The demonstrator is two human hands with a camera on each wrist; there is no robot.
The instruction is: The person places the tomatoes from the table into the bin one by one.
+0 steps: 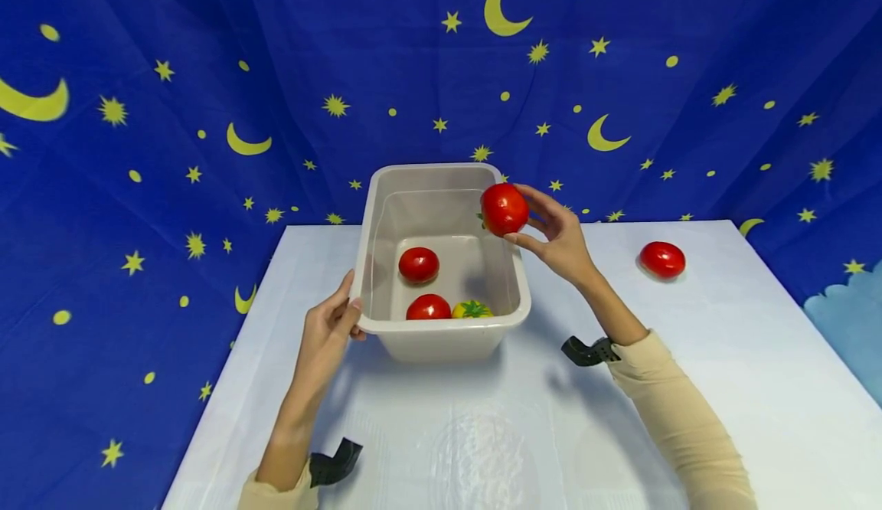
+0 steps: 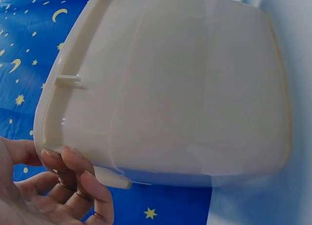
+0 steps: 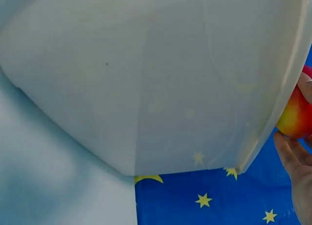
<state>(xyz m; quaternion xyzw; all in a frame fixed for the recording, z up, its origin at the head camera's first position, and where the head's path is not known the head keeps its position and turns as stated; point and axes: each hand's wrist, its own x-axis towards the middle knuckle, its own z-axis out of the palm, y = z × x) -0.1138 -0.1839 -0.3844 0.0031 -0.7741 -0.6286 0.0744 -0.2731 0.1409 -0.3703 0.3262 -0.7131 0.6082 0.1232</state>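
The right hand [image 1: 561, 238] holds a glossy red round tomato [image 1: 504, 209] above the far right rim of a beige rectangular plastic tub [image 1: 441, 330], which stands at the middle of the white tabletop [image 1: 723, 387]. This grip is clamped on the tomato, thumb below and fingers curled over its right side. In the right wrist view the tomato [image 3: 295, 119] peeks out at 3 o'clock of the tub's outer wall [image 3: 161, 84], touching the hand [image 3: 300, 171].

The left hand [image 1: 329, 334] grips the tub's rim at its near left corner, about 8 o'clock of the tub, with the thumb on top of the rim and the fingers [image 2: 73, 169] curled under the lip, as the left wrist view shows against the tub's pale wall [image 2: 185, 88].

Inside the tub lie a second red tomato [image 1: 419, 264] near the middle of the floor, a third red tomato [image 1: 429, 308] against the near wall, and just beside it, at its 3 o'clock, a yellow fruit with a green leafy top [image 1: 472, 309].

A fourth red tomato [image 1: 663, 259] rests on the tabletop, well apart from the tub at its 3 o'clock. A dark blue cloth with yellow moons and stars [image 1: 207, 73] hangs behind.
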